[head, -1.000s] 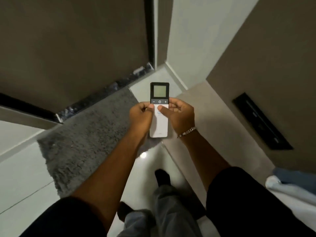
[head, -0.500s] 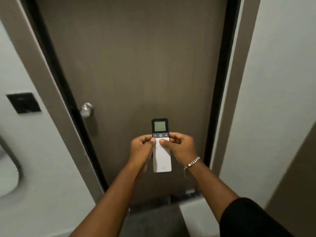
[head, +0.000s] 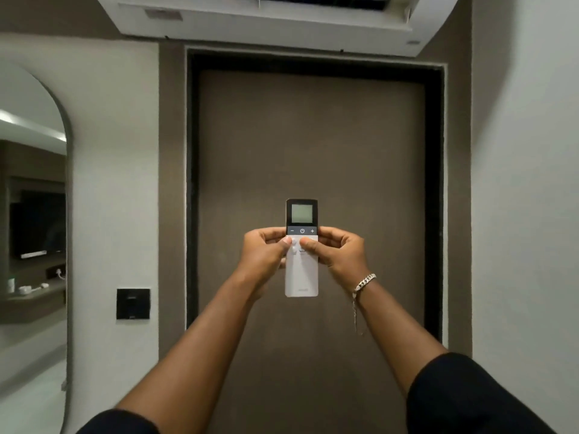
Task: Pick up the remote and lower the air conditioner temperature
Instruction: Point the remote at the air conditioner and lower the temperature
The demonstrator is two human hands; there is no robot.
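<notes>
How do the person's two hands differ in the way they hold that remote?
The left hand grips the left edge of the remote, its thumb lying on the white buttons at that side; the right hand grips the right edge, its thumb reaching further across the middle. The right wrist wears a chain bracelet; the left wrist is bare. Both thumbs sit just below the dark strip with minus, power and plus, pressing none of those three.

Brown door (head: 310,145) in a dark frame, straight ahead, flanked by pale walls (head: 520,183). Arched mirror (head: 31,189) at left; black wall plate (head: 133,303) between mirror and door. White ceiling panel (head: 266,17) above; light dim.
</notes>
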